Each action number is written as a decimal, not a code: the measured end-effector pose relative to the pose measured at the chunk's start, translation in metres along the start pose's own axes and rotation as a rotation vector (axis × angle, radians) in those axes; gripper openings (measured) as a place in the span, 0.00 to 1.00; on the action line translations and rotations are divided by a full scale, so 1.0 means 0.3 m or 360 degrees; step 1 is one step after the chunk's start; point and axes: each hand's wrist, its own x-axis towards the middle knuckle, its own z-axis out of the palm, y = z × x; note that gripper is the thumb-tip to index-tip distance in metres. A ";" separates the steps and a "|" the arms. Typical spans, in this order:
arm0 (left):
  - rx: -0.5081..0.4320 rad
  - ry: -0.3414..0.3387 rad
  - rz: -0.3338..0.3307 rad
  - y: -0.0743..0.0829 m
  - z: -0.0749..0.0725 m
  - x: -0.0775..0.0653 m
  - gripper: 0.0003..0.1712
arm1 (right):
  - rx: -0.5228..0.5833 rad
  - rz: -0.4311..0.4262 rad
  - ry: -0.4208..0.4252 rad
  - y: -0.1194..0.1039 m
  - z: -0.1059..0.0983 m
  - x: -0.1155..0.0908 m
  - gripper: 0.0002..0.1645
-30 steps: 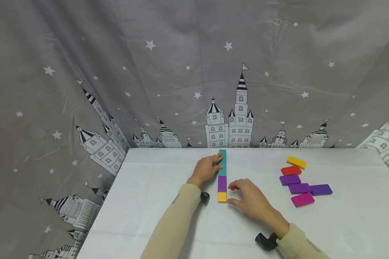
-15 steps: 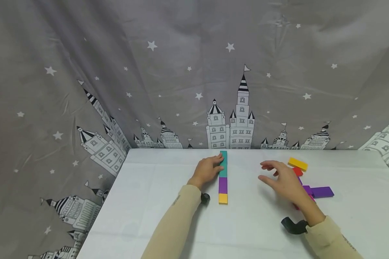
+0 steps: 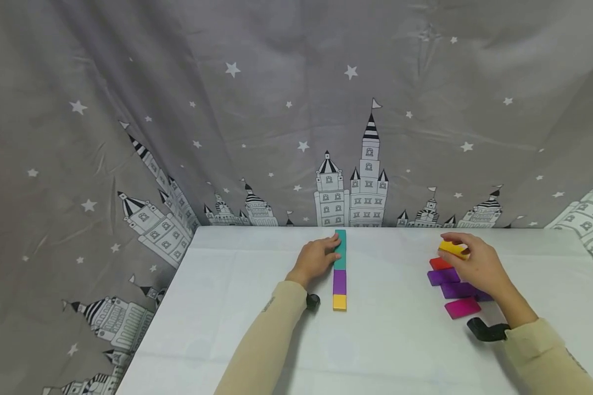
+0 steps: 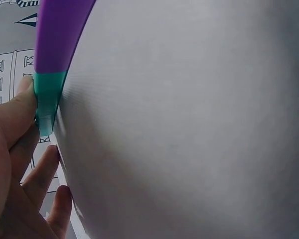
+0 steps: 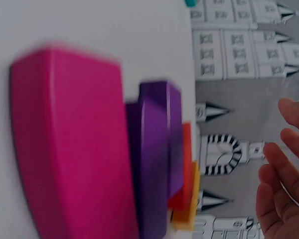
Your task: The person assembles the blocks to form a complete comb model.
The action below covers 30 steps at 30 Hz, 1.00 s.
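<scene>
A straight row of flat rectangular blocks lies on the white table: teal (image 3: 341,260) at the far end, purple (image 3: 340,282) in the middle, yellow (image 3: 339,302) nearest. My left hand (image 3: 314,260) touches the teal part from the left with thumb and fingertips; the left wrist view has the thumb against its side. Over at the right, my right hand (image 3: 480,264) hovers at a loose yellow block (image 3: 452,250), thumb and index finger parted around it. In the right wrist view its fingers (image 5: 281,162) are spread and hold nothing.
Beside the right hand lie loose blocks: red (image 3: 441,264), several purple (image 3: 442,276) and pink (image 3: 462,308), some touching. A grey curtain (image 3: 277,126) with castles and stars hangs behind the table's far edge. Black devices (image 3: 486,330) sit at both wrists.
My right hand has moved from beside the near end of the row rightward and away to the loose yellow block. The left hand and the row stay as they were.
</scene>
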 end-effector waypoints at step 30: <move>0.0048 -0.0002 0.0021 -0.003 0.007 0.007 0.30 | -0.0273 0.0136 -0.0385 0.211 -0.018 0.067 0.26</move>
